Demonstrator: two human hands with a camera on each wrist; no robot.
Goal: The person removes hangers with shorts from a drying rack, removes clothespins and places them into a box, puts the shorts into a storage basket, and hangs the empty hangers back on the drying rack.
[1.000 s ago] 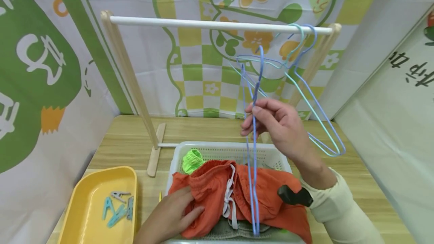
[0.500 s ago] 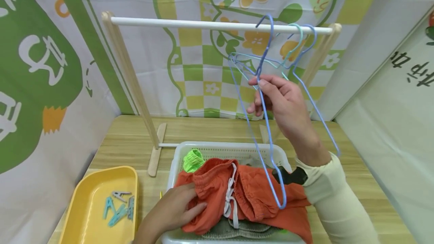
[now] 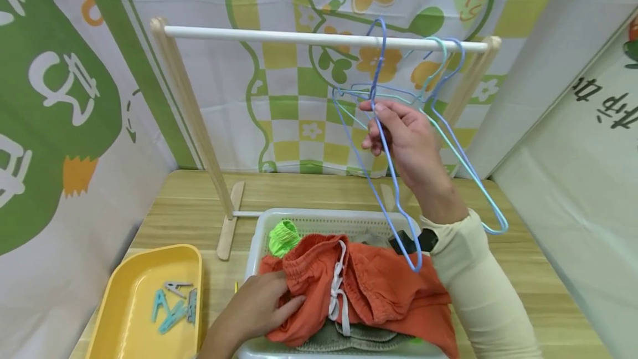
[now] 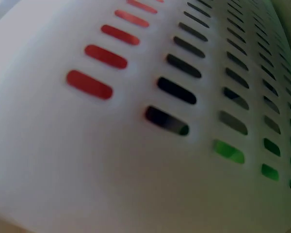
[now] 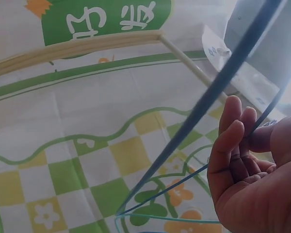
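My right hand pinches a blue wire hanger just below its neck. The hanger's hook curves over the white rail of the drying rack, and its lower end overlaps the clothes in the head view. In the right wrist view the fingers bend towards the thumb around the thin wire. My left hand holds the left side of the orange shorts, its fingertips hidden in the cloth. The shorts, with a white drawstring, lie over the white basket.
A green hanger and another blue hanger hang at the rail's right end. Bright green cloth and grey cloth lie in the basket. A yellow tray with several clothespins stands at left.
My right hand has lifted the blue hanger, then shifted left and slightly away, bringing its hook from below the rail to over it. The left hand has stayed on the shorts.
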